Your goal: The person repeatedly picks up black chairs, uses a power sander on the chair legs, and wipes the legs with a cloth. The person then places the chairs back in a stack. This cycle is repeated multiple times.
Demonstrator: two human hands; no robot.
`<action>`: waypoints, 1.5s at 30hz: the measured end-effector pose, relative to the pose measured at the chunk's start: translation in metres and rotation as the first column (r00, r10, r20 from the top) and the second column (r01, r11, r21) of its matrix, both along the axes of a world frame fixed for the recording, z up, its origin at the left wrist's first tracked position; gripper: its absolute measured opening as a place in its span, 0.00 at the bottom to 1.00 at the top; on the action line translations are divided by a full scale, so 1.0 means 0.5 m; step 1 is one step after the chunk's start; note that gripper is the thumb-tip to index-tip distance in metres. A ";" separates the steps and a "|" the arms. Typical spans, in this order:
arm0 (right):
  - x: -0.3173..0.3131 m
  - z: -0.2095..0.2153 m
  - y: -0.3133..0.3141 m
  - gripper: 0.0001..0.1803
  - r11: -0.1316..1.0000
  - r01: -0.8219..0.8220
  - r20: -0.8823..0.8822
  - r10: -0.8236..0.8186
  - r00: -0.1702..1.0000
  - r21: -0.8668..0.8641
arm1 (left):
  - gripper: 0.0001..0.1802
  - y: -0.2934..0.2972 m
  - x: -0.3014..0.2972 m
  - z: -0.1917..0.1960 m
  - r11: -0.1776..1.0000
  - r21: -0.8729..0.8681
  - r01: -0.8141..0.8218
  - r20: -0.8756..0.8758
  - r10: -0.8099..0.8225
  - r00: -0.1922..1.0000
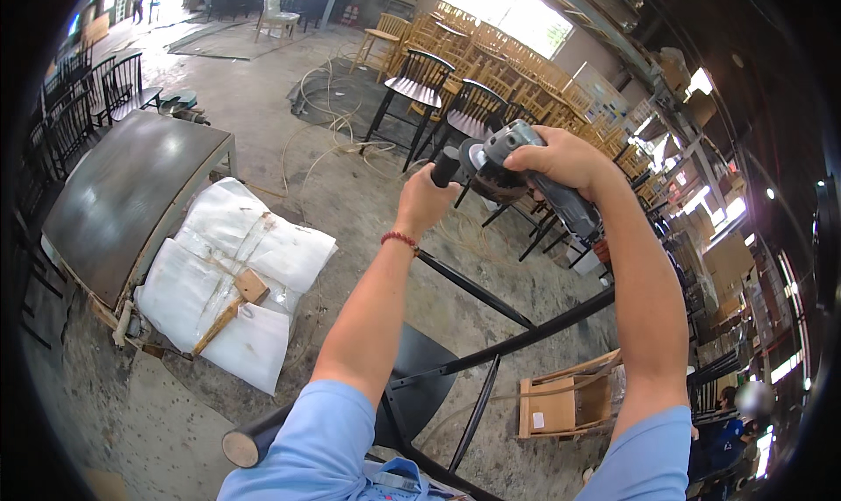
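My right hand (574, 161) is wrapped around the head of a grey and black angle grinder (561, 199). Its round disc (474, 157) faces a short black round end (446, 163), which looks like a chair leg. Around that leg my left hand (424, 200) is closed. Whether the disc touches the leg, I cannot tell. Below my arms lies a black upturned chair (419, 380) with legs and rungs, such as the rung (477, 291) near my left wrist. Another leg, its bare wood end (240, 449) showing, sticks out beside my left sleeve.
White padded wrapping (232, 264) with a wood block (251, 285) lies at left, beside a dark-topped table (140, 194). A wooden crate-like frame (569, 400) sits on the floor at right. Loose cords (333, 107), black chairs (420, 85) and stacked wooden chairs (508, 50) stand farther off.
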State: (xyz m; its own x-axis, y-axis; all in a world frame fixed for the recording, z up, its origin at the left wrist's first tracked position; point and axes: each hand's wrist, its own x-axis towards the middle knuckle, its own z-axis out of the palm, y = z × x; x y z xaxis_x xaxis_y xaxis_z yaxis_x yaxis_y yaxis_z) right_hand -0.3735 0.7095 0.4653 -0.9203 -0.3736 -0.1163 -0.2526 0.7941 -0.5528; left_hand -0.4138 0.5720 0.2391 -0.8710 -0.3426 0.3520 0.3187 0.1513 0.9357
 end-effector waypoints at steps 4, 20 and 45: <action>-0.023 -0.011 -0.055 0.26 0.996 0.000 0.046 -0.004 0.999 0.092 | 0.16 -0.011 -0.006 -0.008 0.999 -0.018 -0.039 -0.010 0.038 0.999; -0.053 0.002 -0.072 0.30 0.961 0.005 0.038 -0.016 0.999 0.278 | 0.17 -0.002 -0.002 -0.004 0.998 -0.001 -0.063 0.038 0.063 0.997; -0.084 0.018 -0.086 0.32 0.870 0.089 -0.070 -0.062 0.996 0.485 | 0.17 0.009 0.002 0.003 1.000 0.019 -0.016 0.042 0.015 0.999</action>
State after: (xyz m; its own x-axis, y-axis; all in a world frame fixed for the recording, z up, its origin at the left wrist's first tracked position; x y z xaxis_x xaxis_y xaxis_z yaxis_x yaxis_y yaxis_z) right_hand -0.4154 0.6666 0.4745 -0.9529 -0.2112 -0.2177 -0.1984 0.9769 -0.0795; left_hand -0.4131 0.5767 0.2404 -0.8796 -0.3624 0.3081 0.2766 0.1373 0.9511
